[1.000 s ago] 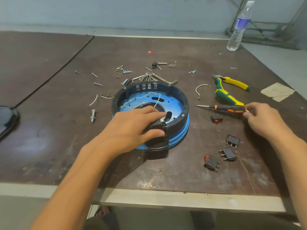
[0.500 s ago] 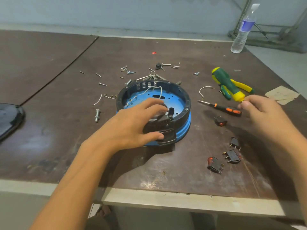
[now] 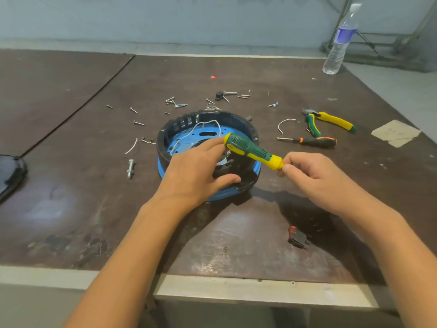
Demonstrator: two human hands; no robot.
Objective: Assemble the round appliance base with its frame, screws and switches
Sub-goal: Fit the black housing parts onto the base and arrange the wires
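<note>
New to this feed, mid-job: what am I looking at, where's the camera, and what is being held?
No machine here: a person works with two bare hands, and the picture comes from a camera on their head, looking forward and down. The left hand grips the near side of the round base, blue with a black frame on it, on a brown table. The right hand pinches the narrow yellow end of a green and yellow screwdriver above the base. Lying loose: screws beyond the base, pliers and an orange and black screwdriver to its right, one switch near the front edge, a water bottle far right.
</note>
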